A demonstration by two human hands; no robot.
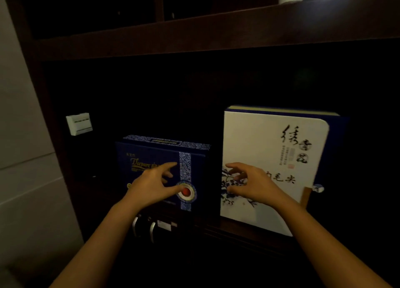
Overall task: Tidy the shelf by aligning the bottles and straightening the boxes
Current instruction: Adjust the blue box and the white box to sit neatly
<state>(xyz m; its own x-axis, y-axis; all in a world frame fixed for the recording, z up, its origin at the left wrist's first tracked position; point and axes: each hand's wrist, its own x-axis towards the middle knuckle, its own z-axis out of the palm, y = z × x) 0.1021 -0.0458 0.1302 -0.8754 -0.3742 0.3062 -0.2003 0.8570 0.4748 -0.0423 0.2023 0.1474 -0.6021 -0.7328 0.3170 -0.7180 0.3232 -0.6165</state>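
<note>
In the head view, two upright boxes are seen on the dark shelf [238,227]. The left hand [151,186] is held in front of the blue box [160,171], fingers spread loosely, the index finger extended toward the patterned vertical band [185,166] and the thumb lying near the red round seal [186,192]. Nothing is gripped by it; whether the fingertips actually touch the box face cannot be told. The right hand [249,184] is held over the lower left part of the white box [275,164], fingers curled and parted, also holding nothing; contact with the face cannot be confirmed either.

The white box stands just right of the right hand's fingertips and appears turned slightly, its right side set deeper than its left. The blue box lies behind the left hand, lower and farther back, with a dark gap between the two boxes just beyond both thumbs. No bottles are seen in this view.

The step in hand is judged to be the squaring of these boxes. It would be done well if each box were taken by its side edges rather than pushed on the face, since tall thin boxes are likely to tip backward. The fronts would best be brought level with the shelf's front edge, and the gap closed evenly. A small tassel [318,188], well right of the right hand, should be left hanging free.
</note>
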